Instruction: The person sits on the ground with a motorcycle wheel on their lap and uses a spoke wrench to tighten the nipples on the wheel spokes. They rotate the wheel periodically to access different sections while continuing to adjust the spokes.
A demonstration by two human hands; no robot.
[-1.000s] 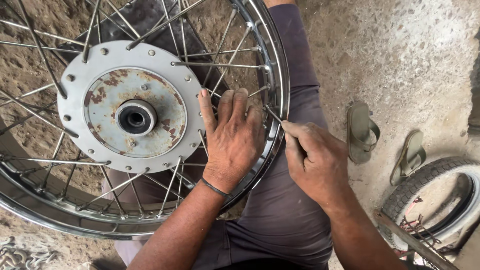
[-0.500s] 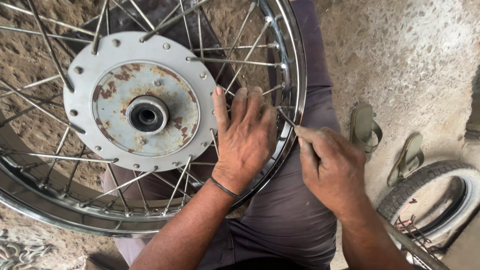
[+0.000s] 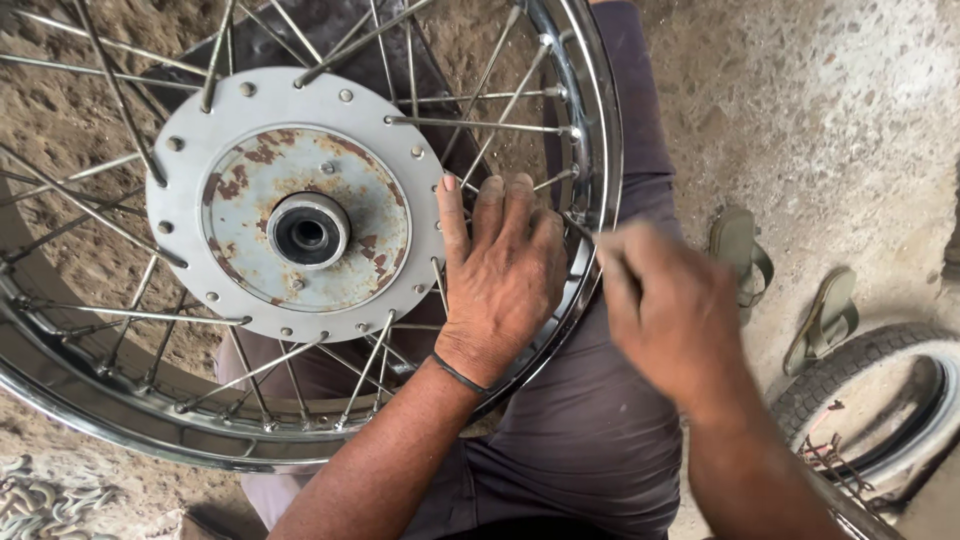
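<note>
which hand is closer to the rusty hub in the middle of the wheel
Left. The left hand lies flat on the spokes right beside the hub; the right hand is farther off, outside the chrome rim.

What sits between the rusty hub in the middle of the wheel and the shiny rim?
In the head view, thin metal spokes cross from the hub to the rim; the left hand lies flat over some.

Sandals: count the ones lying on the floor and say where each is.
2. One sandal lies on the concrete just right of the blurred right hand. The other sandal lies further right, beside the tyre. More may lie outside the frame.
</note>
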